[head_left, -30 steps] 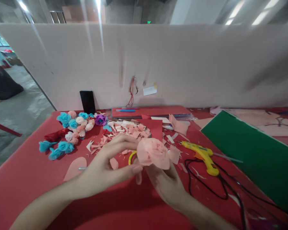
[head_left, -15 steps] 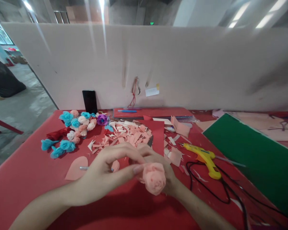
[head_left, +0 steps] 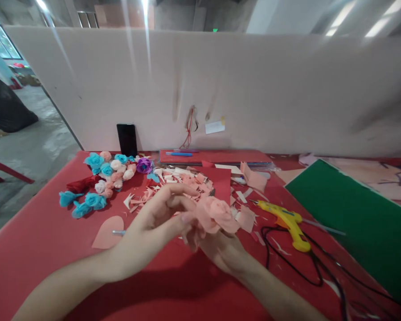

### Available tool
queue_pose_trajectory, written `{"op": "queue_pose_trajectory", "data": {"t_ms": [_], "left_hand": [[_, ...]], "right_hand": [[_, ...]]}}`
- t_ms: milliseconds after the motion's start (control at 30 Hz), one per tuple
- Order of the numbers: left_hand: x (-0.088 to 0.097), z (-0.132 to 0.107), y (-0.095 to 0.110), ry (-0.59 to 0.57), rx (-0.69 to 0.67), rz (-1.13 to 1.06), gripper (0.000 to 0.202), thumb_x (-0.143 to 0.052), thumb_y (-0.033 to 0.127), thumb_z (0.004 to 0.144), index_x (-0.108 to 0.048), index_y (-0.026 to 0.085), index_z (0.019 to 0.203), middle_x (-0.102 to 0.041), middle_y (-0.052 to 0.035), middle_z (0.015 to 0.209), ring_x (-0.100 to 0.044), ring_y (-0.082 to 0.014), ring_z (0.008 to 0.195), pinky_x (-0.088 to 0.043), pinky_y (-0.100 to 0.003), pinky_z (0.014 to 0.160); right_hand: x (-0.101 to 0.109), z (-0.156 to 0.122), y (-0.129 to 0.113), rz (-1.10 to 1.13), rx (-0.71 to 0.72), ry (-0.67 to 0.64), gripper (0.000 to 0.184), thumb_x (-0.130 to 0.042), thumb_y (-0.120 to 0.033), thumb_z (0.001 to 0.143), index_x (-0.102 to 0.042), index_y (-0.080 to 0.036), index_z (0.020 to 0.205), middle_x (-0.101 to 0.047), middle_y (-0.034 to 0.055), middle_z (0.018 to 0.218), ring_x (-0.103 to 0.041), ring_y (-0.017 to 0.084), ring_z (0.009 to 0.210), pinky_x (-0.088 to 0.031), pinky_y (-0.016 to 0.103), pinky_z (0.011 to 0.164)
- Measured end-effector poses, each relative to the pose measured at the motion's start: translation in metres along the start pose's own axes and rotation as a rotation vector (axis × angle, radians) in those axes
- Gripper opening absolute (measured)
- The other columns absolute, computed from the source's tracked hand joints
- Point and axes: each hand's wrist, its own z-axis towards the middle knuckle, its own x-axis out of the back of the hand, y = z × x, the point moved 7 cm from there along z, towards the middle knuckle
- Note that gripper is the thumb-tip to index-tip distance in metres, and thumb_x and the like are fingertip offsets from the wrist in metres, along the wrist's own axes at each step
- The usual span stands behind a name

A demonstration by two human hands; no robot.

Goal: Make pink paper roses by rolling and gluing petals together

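Observation:
A pink crepe-paper rose [head_left: 218, 214] is held up over the red table, its side now facing me. My left hand [head_left: 157, 227] reaches in from the left, thumb and fingers closed at the rose's left edge. Beneath the bloom, my right hand [head_left: 223, 252] is closed around its base, with most of those fingers hidden behind the rose and my left hand. A pink heart-shaped paper piece [head_left: 108, 232] lies by my left wrist, beside a thin pale-blue rod [head_left: 118, 232] partly covered by the hand.
Finished paper flowers [head_left: 115, 171] cluster at the left, near a phone [head_left: 127, 139] leaning on the white partition [head_left: 254, 89]. Paper scraps [head_left: 187, 178] pile up behind my hands. To the right lie a yellow glue gun [head_left: 287, 220], its black cord [head_left: 280, 263] and a green board [head_left: 347, 223].
The rose has risen and tipped, from showing its top to showing its side with a petal spread left. Both hands have shifted with it, and the view has moved slightly.

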Motion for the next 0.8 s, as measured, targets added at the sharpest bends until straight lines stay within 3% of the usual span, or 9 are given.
{"op": "queue_pose_trajectory", "data": {"t_ms": [100, 233, 300, 467, 567, 667, 800], "left_hand": [[0.004, -0.004, 0.013, 0.070, -0.173, 0.338, 0.024, -0.044, 0.015, 0.087, -0.043, 0.024, 0.108, -0.056, -0.0030, 0.088, -0.058, -0.0130, 0.072, -0.053, -0.025, 0.061], [-0.007, -0.017, 0.044, 0.196, -0.667, 1.103, 0.029, -0.059, 0.008, 0.074, -0.049, 0.024, 0.095, -0.055, -0.0030, 0.087, -0.053, -0.0176, 0.084, -0.049, -0.034, 0.076], [-0.013, -0.021, 0.049, 0.225, -0.801, 1.318, 0.027, -0.065, 0.012, 0.070, -0.051, 0.025, 0.089, -0.056, -0.0018, 0.083, -0.050, -0.0188, 0.081, -0.047, -0.038, 0.078], [-0.016, -0.024, 0.052, 0.203, -0.838, 1.444, 0.016, -0.065, 0.029, 0.072, -0.054, 0.027, 0.083, -0.058, 0.0006, 0.073, -0.047, -0.0194, 0.077, -0.042, -0.045, 0.087], [-0.018, -0.027, 0.053, 0.126, -0.863, 1.456, 0.008, -0.061, 0.023, 0.075, -0.057, 0.027, 0.080, -0.059, 0.0025, 0.071, -0.048, -0.0168, 0.073, -0.040, -0.041, 0.092], [-0.018, -0.030, 0.050, 0.048, -0.866, 1.462, 0.013, -0.062, 0.015, 0.073, -0.059, 0.025, 0.082, -0.061, 0.0028, 0.073, -0.050, -0.0158, 0.075, -0.040, -0.037, 0.094], [-0.013, -0.032, 0.050, 0.033, -0.915, 1.506, 0.017, -0.062, 0.015, 0.073, -0.062, 0.027, 0.084, -0.062, 0.0034, 0.071, -0.052, -0.0155, 0.072, -0.044, -0.036, 0.091]], "right_hand": [[-0.005, 0.002, -0.003, 0.172, -0.037, -0.002, 0.045, -0.029, -0.058, 0.086, -0.040, -0.022, 0.061, -0.043, -0.0051, 0.046, -0.042, 0.010, 0.035, -0.042, 0.024, 0.042], [-0.011, 0.000, -0.006, 0.315, -0.073, -0.017, 0.044, -0.036, -0.057, 0.084, -0.039, -0.022, 0.058, -0.039, -0.0073, 0.038, -0.043, 0.011, 0.035, -0.044, 0.025, 0.048], [-0.014, -0.002, -0.007, 0.358, -0.090, -0.024, 0.043, -0.039, -0.055, 0.084, -0.041, -0.022, 0.056, -0.039, -0.0074, 0.037, -0.044, 0.011, 0.035, -0.045, 0.026, 0.051], [-0.018, -0.006, -0.004, 0.416, -0.124, -0.016, 0.043, -0.046, -0.054, 0.081, -0.047, -0.021, 0.053, -0.043, -0.0071, 0.038, -0.044, 0.010, 0.034, -0.046, 0.028, 0.056], [-0.021, -0.008, -0.001, 0.438, -0.138, -0.018, 0.043, -0.047, -0.054, 0.080, -0.048, -0.021, 0.052, -0.048, -0.0055, 0.041, -0.050, 0.012, 0.038, -0.047, 0.028, 0.056], [-0.023, -0.009, 0.001, 0.457, -0.146, -0.024, 0.042, -0.047, -0.052, 0.082, -0.048, -0.021, 0.052, -0.050, -0.0043, 0.041, -0.055, 0.014, 0.046, -0.047, 0.029, 0.056], [-0.024, -0.009, 0.000, 0.480, -0.159, -0.044, 0.042, -0.045, -0.049, 0.083, -0.046, -0.021, 0.052, -0.048, -0.0042, 0.040, -0.056, 0.014, 0.046, -0.047, 0.027, 0.055]]}}
